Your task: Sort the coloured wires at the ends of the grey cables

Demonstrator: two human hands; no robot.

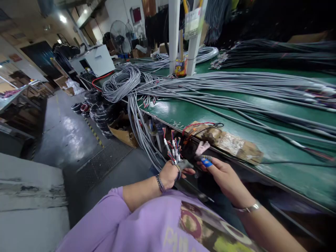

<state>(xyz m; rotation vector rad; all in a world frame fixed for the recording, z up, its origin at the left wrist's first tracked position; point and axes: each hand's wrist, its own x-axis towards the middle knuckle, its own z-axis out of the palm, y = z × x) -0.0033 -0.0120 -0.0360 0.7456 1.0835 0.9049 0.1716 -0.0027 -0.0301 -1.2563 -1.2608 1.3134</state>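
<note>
My left hand [172, 173], with dark grey covering on some fingers, is closed around a bunch of grey cables [173, 148]. Their white-wrapped ends point up and fan out into thin coloured wires. Close by on the right is my right hand [220, 171], blue tape wrapped round its thumb. Its fingers pinch a pale pinkish-white piece [202, 147] that sticks up; I cannot make out its kind. Both hands are in front of the green tabletop's [168, 108] near edge.
Long grey cables [231, 84] run along the table, with a coil [122, 84] at its left end and lengths hanging to the floor. A worn taped board [231, 141] lies by the edge, with red and black leads. An open cardboard box [123, 129] and black coils [101, 115] stand below left.
</note>
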